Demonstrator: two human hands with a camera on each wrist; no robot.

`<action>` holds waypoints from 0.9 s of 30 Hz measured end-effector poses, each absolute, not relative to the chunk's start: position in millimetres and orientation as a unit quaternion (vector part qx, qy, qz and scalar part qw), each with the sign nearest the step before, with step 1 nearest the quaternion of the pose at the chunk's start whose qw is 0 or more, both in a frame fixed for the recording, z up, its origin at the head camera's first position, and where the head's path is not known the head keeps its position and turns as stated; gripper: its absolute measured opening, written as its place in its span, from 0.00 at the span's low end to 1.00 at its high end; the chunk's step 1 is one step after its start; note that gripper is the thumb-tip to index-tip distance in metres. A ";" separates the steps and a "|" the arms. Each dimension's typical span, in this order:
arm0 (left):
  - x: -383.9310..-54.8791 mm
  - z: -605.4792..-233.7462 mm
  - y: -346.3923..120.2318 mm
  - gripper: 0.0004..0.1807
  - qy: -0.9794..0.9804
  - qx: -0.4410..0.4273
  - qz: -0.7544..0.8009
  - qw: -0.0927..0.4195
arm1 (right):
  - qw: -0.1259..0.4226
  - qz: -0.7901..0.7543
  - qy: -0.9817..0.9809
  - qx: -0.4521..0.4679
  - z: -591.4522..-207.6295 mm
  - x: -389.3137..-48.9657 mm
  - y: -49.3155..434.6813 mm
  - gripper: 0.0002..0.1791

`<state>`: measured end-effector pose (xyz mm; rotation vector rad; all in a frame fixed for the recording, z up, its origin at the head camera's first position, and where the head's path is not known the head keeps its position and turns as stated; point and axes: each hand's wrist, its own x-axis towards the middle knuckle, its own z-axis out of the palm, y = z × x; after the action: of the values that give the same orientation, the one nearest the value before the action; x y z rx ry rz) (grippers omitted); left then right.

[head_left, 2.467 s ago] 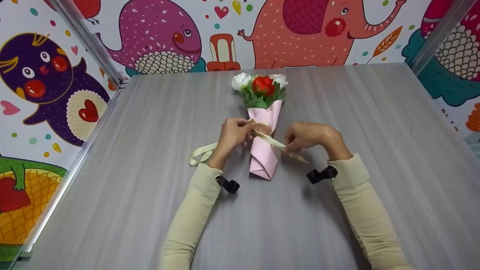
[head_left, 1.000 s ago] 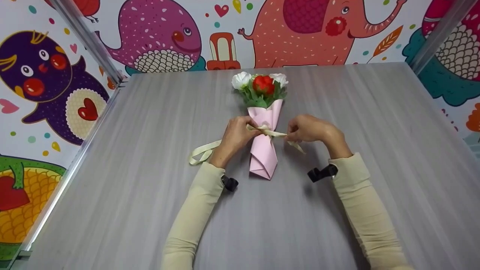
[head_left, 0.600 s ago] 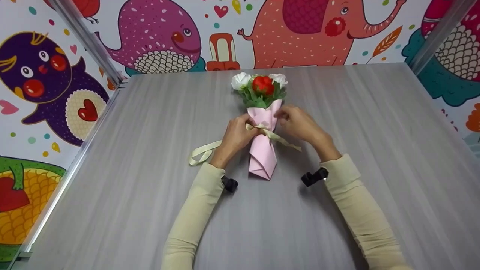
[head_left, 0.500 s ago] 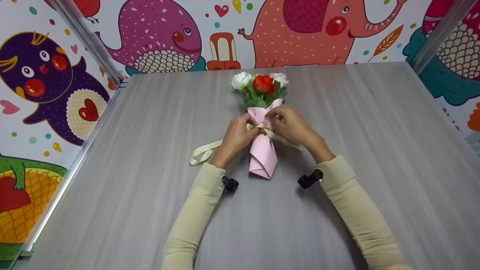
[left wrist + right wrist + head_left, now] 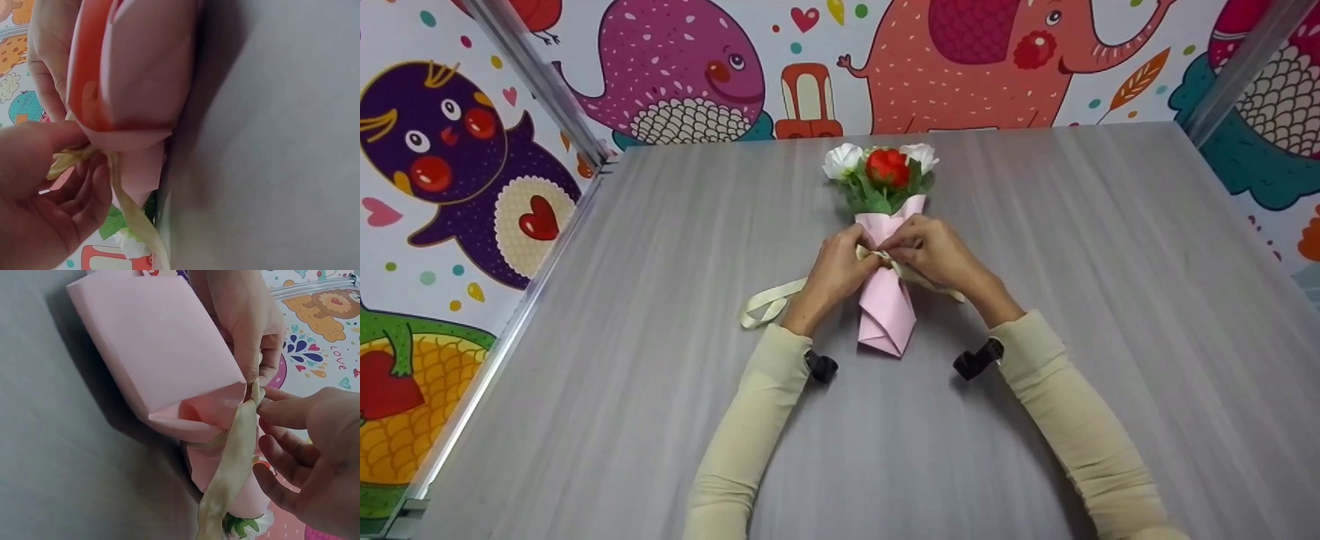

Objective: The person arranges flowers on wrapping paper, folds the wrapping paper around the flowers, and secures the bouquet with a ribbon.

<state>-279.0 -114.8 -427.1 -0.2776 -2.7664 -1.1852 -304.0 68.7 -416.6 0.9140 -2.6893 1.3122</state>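
Note:
A bouquet lies on the table in pink wrapping paper (image 5: 887,315), with a red flower (image 5: 888,168) between white flowers (image 5: 842,161) at its far end. Cream ribbon (image 5: 233,455) circles its narrow waist, where it is knotted. From the left, my left hand (image 5: 838,262) pinches the ribbon at the knot between thumb and index finger. My right hand (image 5: 937,255) reaches in from the right, its thumb and index finger pinching the ribbon at the same spot, the other fingers loosely bent. Fingers partly cover the knot in the head view.
One ribbon tail (image 5: 769,304) lies looped on the grey table (image 5: 660,420) left of the left hand; a shorter tail (image 5: 949,291) passes under the right wrist. Cartoon-printed walls (image 5: 682,67) with metal posts (image 5: 540,82) border the back and sides.
The right hand has let go of the right ribbon tail, which dropped to the table, and has moved left to the knot. The left hand has stayed at the knot.

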 end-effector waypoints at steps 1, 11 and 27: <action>-279.2 -427.2 -114.6 0.07 -0.914 -0.092 -0.391 0.061 | 0.006 0.422 -0.859 0.291 -416.5 -304.0 68.6 0.09; -280.1 -427.7 -114.8 0.05 -0.911 -0.106 -0.394 0.059 | -0.020 0.426 -0.870 0.247 -417.5 -302.2 64.4 0.09; -280.2 -414.4 -136.9 0.06 -0.891 -0.101 -0.442 0.012 | -0.061 0.386 -0.901 0.186 -409.7 -306.5 82.7 0.06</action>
<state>-280.2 -136.9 -414.4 -0.3152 -2.7787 -1.3797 -306.5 82.7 -409.7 0.6084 -2.9471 1.2637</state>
